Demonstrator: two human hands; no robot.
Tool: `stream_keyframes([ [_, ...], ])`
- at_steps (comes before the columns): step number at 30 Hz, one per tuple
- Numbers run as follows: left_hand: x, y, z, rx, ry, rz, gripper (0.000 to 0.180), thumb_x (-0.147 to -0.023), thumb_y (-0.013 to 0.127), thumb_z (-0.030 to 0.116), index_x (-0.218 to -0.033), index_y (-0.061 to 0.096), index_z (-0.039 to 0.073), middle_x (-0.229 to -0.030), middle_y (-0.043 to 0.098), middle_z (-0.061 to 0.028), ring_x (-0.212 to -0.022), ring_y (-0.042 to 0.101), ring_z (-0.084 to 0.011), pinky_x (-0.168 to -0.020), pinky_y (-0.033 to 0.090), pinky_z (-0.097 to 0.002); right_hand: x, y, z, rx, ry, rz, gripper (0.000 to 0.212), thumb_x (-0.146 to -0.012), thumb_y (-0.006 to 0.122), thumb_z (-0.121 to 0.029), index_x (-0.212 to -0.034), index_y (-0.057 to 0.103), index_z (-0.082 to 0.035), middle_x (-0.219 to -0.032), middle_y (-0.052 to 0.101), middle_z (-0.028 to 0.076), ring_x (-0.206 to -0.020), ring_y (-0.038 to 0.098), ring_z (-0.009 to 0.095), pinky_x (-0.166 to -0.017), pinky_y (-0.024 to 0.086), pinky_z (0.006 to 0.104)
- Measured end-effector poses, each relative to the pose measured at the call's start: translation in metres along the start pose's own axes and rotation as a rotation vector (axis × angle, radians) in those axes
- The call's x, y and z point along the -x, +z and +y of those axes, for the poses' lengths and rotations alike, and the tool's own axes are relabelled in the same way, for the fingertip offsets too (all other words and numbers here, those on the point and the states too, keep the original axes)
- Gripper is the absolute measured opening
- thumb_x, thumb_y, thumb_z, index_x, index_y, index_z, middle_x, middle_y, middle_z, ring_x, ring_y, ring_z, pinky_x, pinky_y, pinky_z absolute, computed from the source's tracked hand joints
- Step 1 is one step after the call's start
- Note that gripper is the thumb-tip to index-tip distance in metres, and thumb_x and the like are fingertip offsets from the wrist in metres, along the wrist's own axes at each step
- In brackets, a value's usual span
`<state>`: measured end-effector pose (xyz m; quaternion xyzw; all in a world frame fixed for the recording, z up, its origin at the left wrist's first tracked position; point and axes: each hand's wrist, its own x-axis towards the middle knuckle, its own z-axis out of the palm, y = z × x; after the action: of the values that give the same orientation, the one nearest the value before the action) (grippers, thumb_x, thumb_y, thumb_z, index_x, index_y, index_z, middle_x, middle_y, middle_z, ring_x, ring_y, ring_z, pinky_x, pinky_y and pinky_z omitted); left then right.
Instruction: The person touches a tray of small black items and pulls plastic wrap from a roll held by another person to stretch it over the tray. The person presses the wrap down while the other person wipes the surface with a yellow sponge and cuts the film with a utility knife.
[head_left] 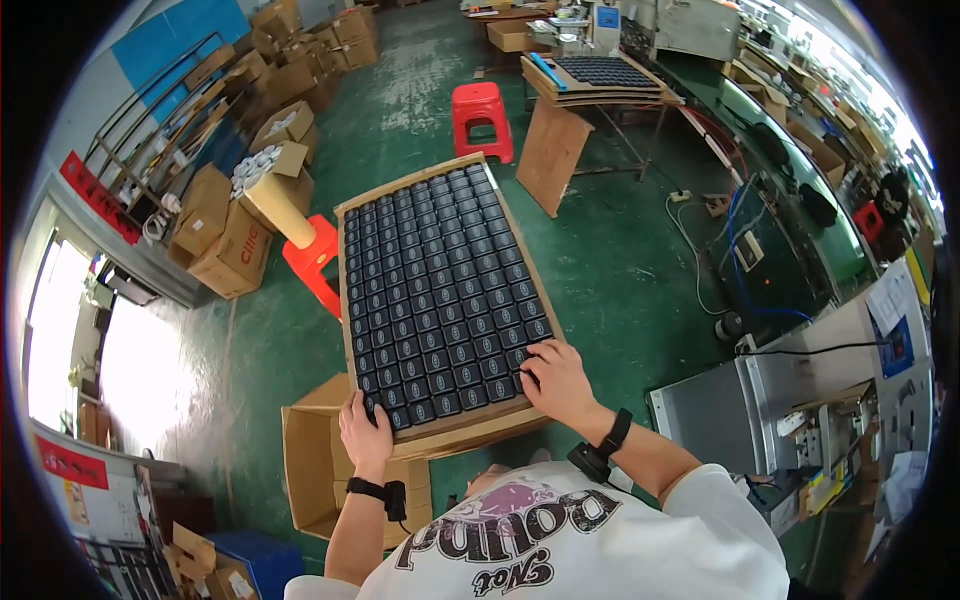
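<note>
Black boxes (pixel 440 290) sat in rows on a cardboard tray (pixel 470 431), mid-view. Left hand (pixel 366 436) touched the near-left corner, fingers slightly apart; right hand (pixel 558 380) curled at near-right boxes (couldn't tell if gripping, either hand).

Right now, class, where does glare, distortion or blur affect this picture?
Head view: the bright opening at left burns out to white, with glare on the floor beside it; head view: the windows at upper right wash out too; head view: edges bend toward a black fisheye rim; head view: the black square pieces, left hand and right hand show no obvious motion blur.
</note>
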<state>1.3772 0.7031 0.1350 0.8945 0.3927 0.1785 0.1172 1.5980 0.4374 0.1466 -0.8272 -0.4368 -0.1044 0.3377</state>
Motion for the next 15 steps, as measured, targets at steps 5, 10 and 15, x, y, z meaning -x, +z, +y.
stream_keyframes([
  [5, 0.0005, -0.0031, 0.0052, -0.003, -0.032, -0.036, 0.046, -0.093, 0.053, 0.027, -0.132, 0.05, 0.004, -0.133, 0.051, -0.016, -0.125, 0.046, -0.0352, -0.103, 0.039, -0.0451, 0.0033, 0.001, 0.0018, -0.015, 0.014, 0.003, 0.013, -0.079, 0.067, -0.017, -0.089, 0.068, -0.007, -0.114, 0.061, 0.008, -0.115, 0.052, 0.03, -0.099, 0.039, 0.0461],
  [10, 0.0016, -0.0032, 0.0021, -0.014, -0.043, -0.048, 0.046, -0.093, 0.053, 0.028, -0.133, 0.05, 0.004, -0.133, 0.051, -0.0165, -0.126, 0.045, -0.0356, -0.103, 0.039, -0.0458, 0.0045, 0.0022, 0.0, -0.022, 0.021, -0.003, 0.013, -0.08, 0.067, -0.017, -0.089, 0.068, -0.008, -0.114, 0.061, 0.008, -0.115, 0.051, 0.03, -0.1, 0.039, 0.0461],
  [15, 0.0014, -0.0004, 0.0, -0.025, -0.068, -0.026, 0.047, -0.093, 0.053, 0.028, -0.133, 0.05, 0.003, -0.133, 0.051, -0.017, -0.125, 0.045, -0.0363, -0.103, 0.039, -0.0459, 0.0054, 0.0024, 0.0006, -0.035, 0.025, -0.005, 0.013, -0.08, 0.067, -0.017, -0.089, 0.068, -0.008, -0.115, 0.06, 0.008, -0.115, 0.051, 0.029, -0.1, 0.038, 0.0457],
])
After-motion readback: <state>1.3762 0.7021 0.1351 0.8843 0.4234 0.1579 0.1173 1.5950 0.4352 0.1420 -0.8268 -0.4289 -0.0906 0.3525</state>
